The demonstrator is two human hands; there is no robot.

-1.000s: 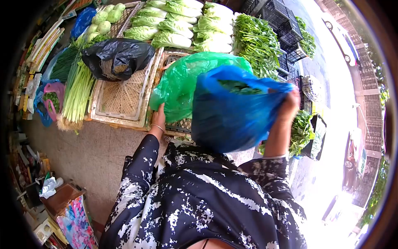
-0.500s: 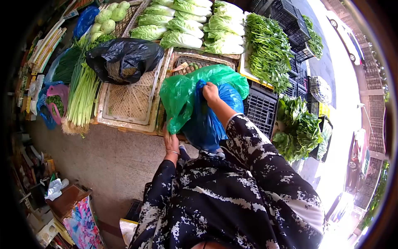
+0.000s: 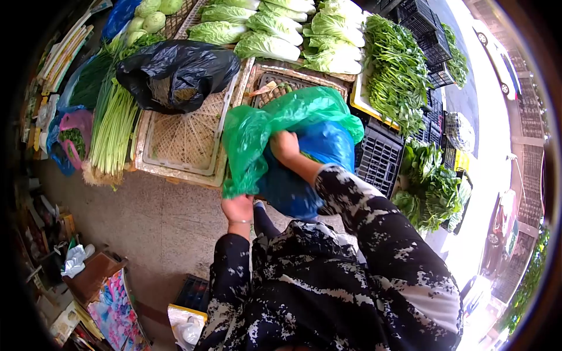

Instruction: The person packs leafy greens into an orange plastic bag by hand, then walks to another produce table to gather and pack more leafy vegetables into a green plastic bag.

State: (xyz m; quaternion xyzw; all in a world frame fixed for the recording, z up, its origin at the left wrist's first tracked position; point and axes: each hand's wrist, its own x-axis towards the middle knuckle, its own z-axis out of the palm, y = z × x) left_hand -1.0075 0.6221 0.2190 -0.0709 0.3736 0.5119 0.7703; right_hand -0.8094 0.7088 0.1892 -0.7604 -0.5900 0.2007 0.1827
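Note:
A green plastic bag (image 3: 246, 131) is spread around the upper and left sides of a bulging blue plastic bag (image 3: 336, 140). My left hand (image 3: 238, 207) is closed on the lower left end of the green bag. Over the blue bag, my right hand (image 3: 285, 146) is curled closed at its upper part, beside the green bag's edge; its fingertips are hidden. A little green shows near the right wrist, too small to name. Behind the bags is a crate (image 3: 269, 82) with a mesh-like bottom.
Chinese cabbages (image 3: 266, 44) and leafy greens (image 3: 395, 70) lie along the back. A black plastic bag (image 3: 175, 64) rests on a shallow crate (image 3: 181, 143), left of the green bag. Long-stemmed greens (image 3: 111, 134) stand further left. Black crates (image 3: 377, 155) and leafy vegetables (image 3: 430, 178) are at right.
My right hand has moved down and left, and the blue bag's gathered top no longer stands up. My left hand has lowered slightly, stretching the green bag's end downward. The view has shifted a little.

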